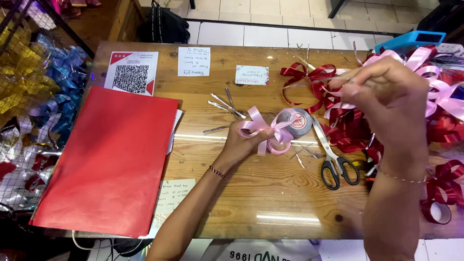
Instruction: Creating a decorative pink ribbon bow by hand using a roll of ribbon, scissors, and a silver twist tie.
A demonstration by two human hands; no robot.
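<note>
My left hand [242,143] pinches a pink ribbon bow [267,129] at its middle, just above the wooden table [251,193]. My right hand [386,99] is raised to the right, fingers closed on a thin silvery strip [309,83] that stretches left from the fingertips. A round silver-grey roll with a red label [298,121] lies right behind the bow. Black-handled scissors [332,157] lie shut on the table between my two forearms.
Red ribbon bows [314,79] and pink bows [435,82] pile up at the right. A red sheet [111,159] covers the left of the table. Paper cards [194,61] and short silver strips [224,104] lie behind. Shiny foil ribbons [29,96] hang in a wire rack at left.
</note>
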